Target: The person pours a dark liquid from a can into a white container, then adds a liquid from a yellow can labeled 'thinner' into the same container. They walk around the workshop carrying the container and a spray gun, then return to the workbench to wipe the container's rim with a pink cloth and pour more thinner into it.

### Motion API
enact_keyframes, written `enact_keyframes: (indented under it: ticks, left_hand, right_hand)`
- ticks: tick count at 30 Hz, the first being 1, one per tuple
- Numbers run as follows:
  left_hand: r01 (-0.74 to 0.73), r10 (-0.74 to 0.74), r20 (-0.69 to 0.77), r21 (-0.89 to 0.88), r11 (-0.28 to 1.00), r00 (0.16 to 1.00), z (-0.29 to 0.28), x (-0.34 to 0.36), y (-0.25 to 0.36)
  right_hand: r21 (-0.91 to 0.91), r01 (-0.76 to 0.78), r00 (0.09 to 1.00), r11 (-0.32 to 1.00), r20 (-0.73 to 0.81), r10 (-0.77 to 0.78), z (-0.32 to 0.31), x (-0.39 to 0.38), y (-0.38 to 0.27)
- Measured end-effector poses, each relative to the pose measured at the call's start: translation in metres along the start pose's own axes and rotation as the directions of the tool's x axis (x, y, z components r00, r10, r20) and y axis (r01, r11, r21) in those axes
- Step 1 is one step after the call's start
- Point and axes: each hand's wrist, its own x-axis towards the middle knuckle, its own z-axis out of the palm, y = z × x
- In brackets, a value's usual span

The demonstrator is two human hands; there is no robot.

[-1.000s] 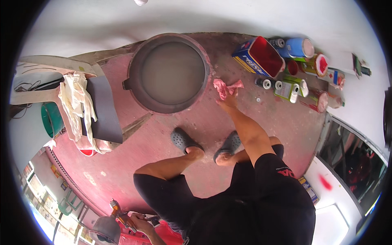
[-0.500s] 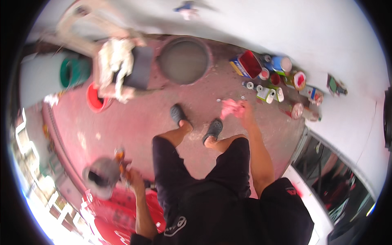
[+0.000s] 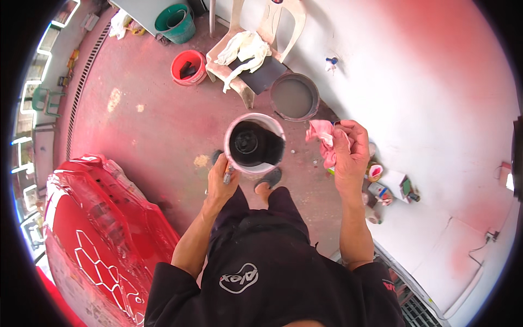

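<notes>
Above the red-stained concrete floor (image 3: pixel 152 125), the left hand (image 3: pixel 220 184) clenches its grip at the near-left edge of a round, pale-rimmed cup (image 3: pixel 255 170) with a dark interior; the right hand (image 3: pixel 353 151) pinches a crumpled pink cloth (image 3: pixel 320 132), apart from the cup. The cup looks stiff, its fill unclear, likely steadiest taken by the side below the rim; the cloth should be soft, light, easy anywhere. The white wall (image 3: pixel 392 109) bears red haze; a cream plastic chair (image 3: pixel 271 24) and round grey basin (image 3: pixel 295 118) stand beyond.
</notes>
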Motion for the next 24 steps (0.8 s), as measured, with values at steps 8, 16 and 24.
enact_keyframes:
  ticks: [8,16,24]
  left_hand:
    - [-0.162,0.165,-0.006,0.153,0.975,0.986,-0.074,0.002,0.019]
    - [-0.147,0.146,0.022,0.192,0.970,0.989,-0.152,0.006,-0.008]
    - [-0.184,0.181,0.035,0.144,0.972,0.983,-0.190,0.011,-0.023]
  right_hand:
    - [-0.489,0.808,0.580,0.328,0.757,-0.300,0.123,0.008,-0.051]
    - [-0.441,0.862,0.370,0.250,0.884,0.287,0.190,0.006,-0.077]
    - [-0.356,0.888,0.209,0.291,0.877,0.433,0.247,0.021,-0.092]
